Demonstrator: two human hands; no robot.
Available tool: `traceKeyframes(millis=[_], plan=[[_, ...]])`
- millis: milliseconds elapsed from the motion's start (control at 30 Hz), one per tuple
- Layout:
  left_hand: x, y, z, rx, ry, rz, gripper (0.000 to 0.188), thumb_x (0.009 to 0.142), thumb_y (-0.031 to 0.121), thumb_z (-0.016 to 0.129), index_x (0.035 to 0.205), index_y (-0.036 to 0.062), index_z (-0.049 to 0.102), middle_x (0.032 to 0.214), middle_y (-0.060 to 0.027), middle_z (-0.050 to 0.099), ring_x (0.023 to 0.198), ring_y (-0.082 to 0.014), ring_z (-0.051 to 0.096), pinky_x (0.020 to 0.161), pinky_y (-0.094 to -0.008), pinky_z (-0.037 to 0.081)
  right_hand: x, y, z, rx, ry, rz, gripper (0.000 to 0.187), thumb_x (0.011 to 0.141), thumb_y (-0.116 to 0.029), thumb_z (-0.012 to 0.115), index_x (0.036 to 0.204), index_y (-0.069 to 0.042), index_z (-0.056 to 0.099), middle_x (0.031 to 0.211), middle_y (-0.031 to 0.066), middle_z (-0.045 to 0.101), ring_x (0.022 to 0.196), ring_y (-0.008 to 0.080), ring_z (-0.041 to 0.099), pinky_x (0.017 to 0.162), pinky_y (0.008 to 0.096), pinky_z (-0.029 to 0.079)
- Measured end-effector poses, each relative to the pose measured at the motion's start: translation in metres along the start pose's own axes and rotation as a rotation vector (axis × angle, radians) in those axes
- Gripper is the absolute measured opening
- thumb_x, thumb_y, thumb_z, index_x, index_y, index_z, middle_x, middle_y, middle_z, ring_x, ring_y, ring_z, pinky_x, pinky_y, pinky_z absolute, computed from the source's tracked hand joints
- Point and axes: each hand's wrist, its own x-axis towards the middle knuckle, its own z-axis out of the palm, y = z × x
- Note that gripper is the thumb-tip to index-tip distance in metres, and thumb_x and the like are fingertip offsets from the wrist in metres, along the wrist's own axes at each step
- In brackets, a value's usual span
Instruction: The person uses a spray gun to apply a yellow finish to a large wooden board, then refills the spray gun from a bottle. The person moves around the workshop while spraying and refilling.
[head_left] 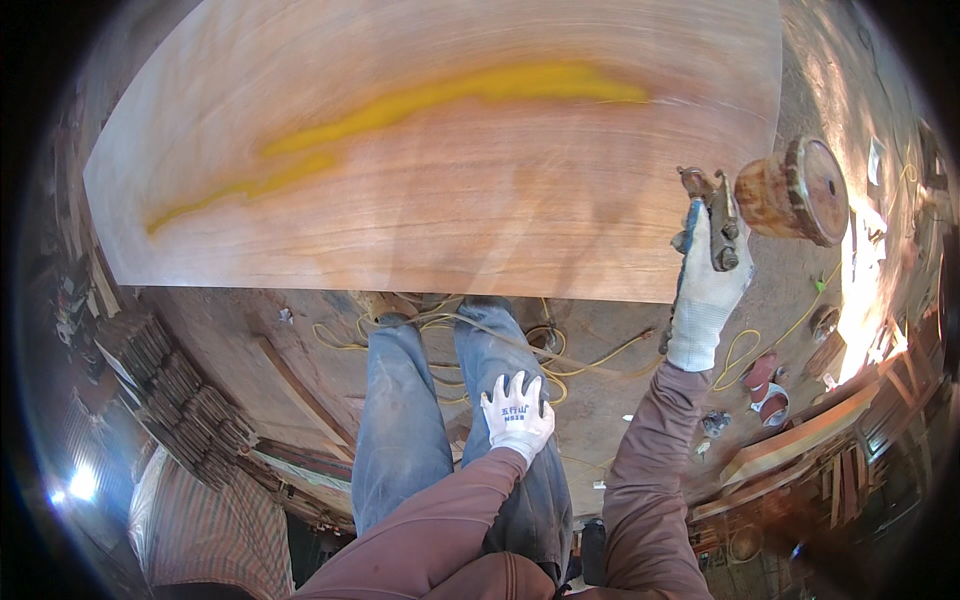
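Observation:
My right hand (pixel 710 295), in a white glove, is closed round a stained paint spray gun (pixel 725 225). Its round cup (pixel 775 195), crusted with brown finish, sticks out to the right of the hand. The gun is over the right end of a large wooden board (pixel 480 230) with pale reddish grain. Bright yellow streaks (pixel 440 100) run along the board's surface. My left hand (pixel 517 415), gloved too, lies on my leg near the knee with its fingers spread and nothing in it. Much of the gun's grip is hidden by the right glove.
Yellow hose (pixel 590 368) loops over the dirt floor by my feet. Stacked wooden strips (pixel 185 400) stand at left, near a striped sheet (pixel 210 520). Right of my forearm are a red and white container (pixel 770 400) and a long timber plank (pixel 800 435).

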Motion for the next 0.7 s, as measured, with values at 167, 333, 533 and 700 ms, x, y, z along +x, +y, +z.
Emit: traceKeyframes(millis=[167,333,533,700], plan=[[0.000,0.002,-0.001,-0.001,-0.009,-0.001,0.054,0.091,0.037,0.062,0.143,0.0218,0.062,0.156,-0.0078,0.049,0.148,-0.0365,0.037,0.118,-0.0709,0.027,-0.015,-0.022,0.018,0.093,-0.182,0.081,0.028,0.104,-0.011,0.068,0.130,0.000,0.069,0.090,-0.0016,0.066,0.074,0.0049,0.058,0.066,0.0229,0.049],[-0.001,0.003,-0.001,0.018,-0.012,-0.007,0.054,0.092,0.037,0.061,0.144,0.0223,0.062,0.156,-0.0080,0.049,0.148,-0.0364,0.037,0.119,-0.0703,0.027,-0.020,-0.027,0.034,0.198,-0.357,0.139,0.036,0.103,-0.010,0.068,0.137,0.002,0.064,0.091,-0.0008,0.068,0.074,0.0048,0.058,0.066,0.0236,0.050],[0.000,0.005,-0.001,0.023,-0.007,-0.009,0.054,0.091,0.037,0.062,0.143,0.0223,0.063,0.156,-0.0080,0.049,0.148,-0.0359,0.037,0.119,-0.0693,0.028,-0.007,-0.016,0.012,0.055,-0.231,0.100,0.039,0.104,-0.016,0.069,0.139,0.000,0.064,0.088,-0.0022,0.067,0.073,0.0043,0.058,0.063,0.0232,0.048],[-0.001,0.001,0.002,0.047,0.003,-0.001,0.054,0.091,0.040,0.062,0.142,0.0214,0.063,0.154,-0.0092,0.050,0.147,-0.0356,0.038,0.119,-0.0668,0.029,0.005,-0.004,-0.016,0.085,-0.050,0.061,0.029,0.105,-0.016,0.068,0.130,-0.001,0.067,0.085,-0.0016,0.065,0.071,0.0047,0.058,0.063,0.0231,0.048]])
